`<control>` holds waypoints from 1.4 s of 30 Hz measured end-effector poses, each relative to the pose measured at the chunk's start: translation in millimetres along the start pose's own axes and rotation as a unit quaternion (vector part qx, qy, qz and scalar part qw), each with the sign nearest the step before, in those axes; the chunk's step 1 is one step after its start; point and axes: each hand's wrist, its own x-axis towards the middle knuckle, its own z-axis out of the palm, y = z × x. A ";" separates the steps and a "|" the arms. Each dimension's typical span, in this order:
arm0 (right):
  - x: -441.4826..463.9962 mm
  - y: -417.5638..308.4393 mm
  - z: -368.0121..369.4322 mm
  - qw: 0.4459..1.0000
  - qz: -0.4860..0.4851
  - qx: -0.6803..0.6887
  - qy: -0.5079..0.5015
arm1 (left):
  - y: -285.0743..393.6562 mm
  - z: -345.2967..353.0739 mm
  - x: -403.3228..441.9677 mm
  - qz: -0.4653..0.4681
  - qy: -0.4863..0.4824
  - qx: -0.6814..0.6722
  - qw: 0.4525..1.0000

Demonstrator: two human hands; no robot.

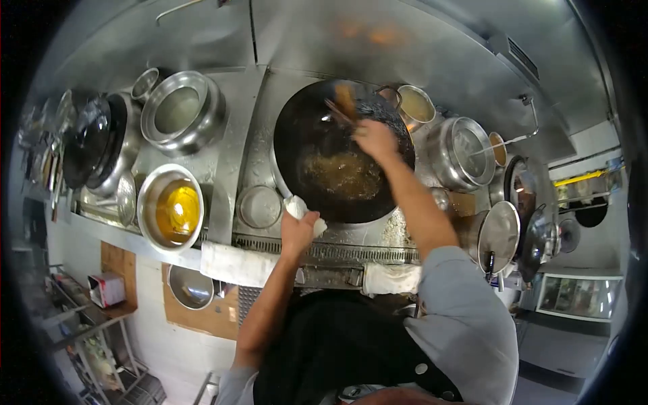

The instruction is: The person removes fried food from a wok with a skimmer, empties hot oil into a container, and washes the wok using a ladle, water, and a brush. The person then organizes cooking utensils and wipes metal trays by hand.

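Here, the left hand (300,233) clutches a white cloth (295,204) at the near-left edge of the wok (293,128), the right hand (375,139) a blurred tool (345,102) toward its far edge, and overly hard strokes could splash liquid (343,177) out.

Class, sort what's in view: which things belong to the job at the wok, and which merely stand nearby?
In the job:
- wok
- brown liquid
- white cloth in left hand
- blurred brown tool in right hand

Apparently just nearby:
- bowl of yellow liquid
- small round pan
- pot at upper left
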 end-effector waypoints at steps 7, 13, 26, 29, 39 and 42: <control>-144.5 -59.6 15.0 0.974 -0.034 0.116 -0.194 | 9.2 7.6 3.6 0.000 -0.016 -0.015 1.000; -49.5 65.9 -49.5 0.962 0.010 -0.151 -0.227 | 9.0 16.7 -17.7 -0.036 0.018 0.002 0.999; -86.9 91.6 -96.7 0.983 -0.001 -0.123 -0.137 | 6.1 29.0 -24.4 0.012 0.063 0.010 0.998; -9.2 80.0 -53.0 0.992 -0.066 -0.104 0.002 | 10.7 25.0 -18.2 0.000 0.047 0.031 0.998; -208.7 -58.7 -15.9 0.989 -0.067 0.080 -0.101 | 12.6 -7.3 -9.5 -0.158 -0.029 0.023 0.987; -195.3 76.6 -35.6 0.971 -0.029 0.052 -0.233 | 17.1 -21.6 -2.1 -0.237 -0.101 -0.067 0.964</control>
